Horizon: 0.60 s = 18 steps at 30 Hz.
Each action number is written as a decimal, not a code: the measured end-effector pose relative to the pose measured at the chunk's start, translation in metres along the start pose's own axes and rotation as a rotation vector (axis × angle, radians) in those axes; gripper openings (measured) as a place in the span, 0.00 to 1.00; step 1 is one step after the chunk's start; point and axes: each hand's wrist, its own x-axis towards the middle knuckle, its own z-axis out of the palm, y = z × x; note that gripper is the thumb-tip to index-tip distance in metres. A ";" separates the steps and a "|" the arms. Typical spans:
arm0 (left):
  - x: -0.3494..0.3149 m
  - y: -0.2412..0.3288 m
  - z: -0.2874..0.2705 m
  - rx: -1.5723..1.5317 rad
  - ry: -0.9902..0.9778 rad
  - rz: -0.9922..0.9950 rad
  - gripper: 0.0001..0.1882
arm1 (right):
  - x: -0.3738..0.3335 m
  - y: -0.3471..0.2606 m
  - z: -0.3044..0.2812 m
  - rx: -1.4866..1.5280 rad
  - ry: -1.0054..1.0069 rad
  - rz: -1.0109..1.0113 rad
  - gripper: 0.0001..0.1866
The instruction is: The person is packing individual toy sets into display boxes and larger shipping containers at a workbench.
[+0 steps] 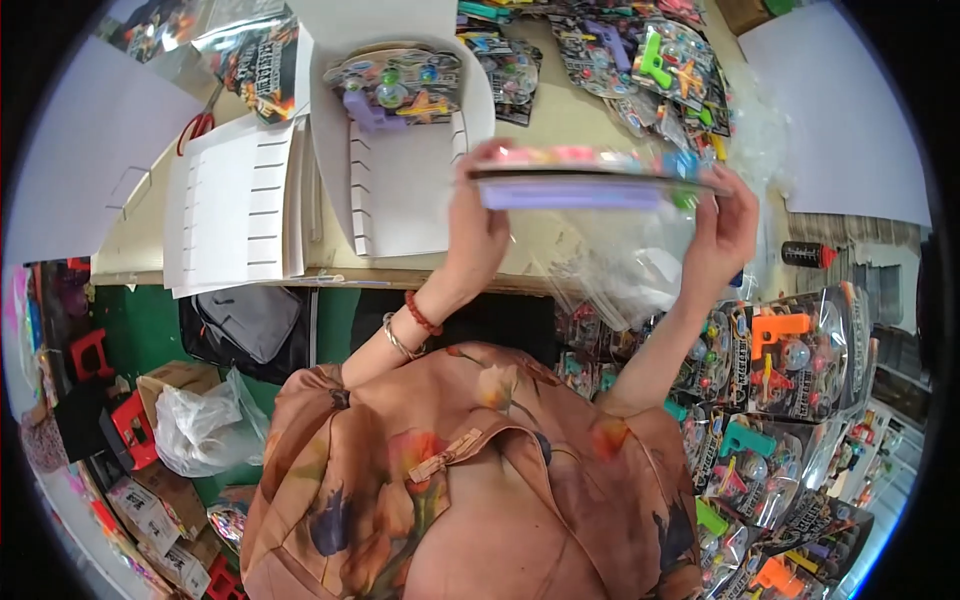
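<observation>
Between my hands is a carded toy pack, seen nearly edge-on and blurred, with a purple part along its near side and pink and blue bits above. My left hand grips its left end, and my right hand closes on its right end. It is raised over the table's front edge. Left of it lies an open white box with notched side strips. At the far end of that box rests another toy pack, showing a purple toy gun, a clear round piece and an orange star shape.
Folded white cartons are stacked at the table's left, beside red-handled scissors. More toy packs pile up at the back right near crumpled clear plastic. Bagged packs stand at my right. A backpack sits under the table.
</observation>
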 end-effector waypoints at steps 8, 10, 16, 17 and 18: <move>0.029 -0.116 -0.027 -0.373 0.409 -0.248 0.17 | 0.049 -0.007 0.142 -0.318 -0.593 -0.632 0.19; 0.032 -0.123 -0.023 -0.539 0.361 -0.475 0.18 | 0.051 -0.006 0.156 -0.386 -0.626 -0.684 0.19; 0.034 -0.128 -0.018 -0.671 0.320 -0.562 0.17 | 0.055 -0.009 0.169 -0.542 -0.693 -0.797 0.18; 0.034 -0.128 -0.019 -0.671 0.305 -0.550 0.17 | 0.055 -0.009 0.169 -0.541 -0.670 -0.824 0.18; 0.031 -0.127 -0.019 -0.674 0.311 -0.552 0.17 | 0.054 -0.010 0.167 -0.540 -0.676 -0.826 0.18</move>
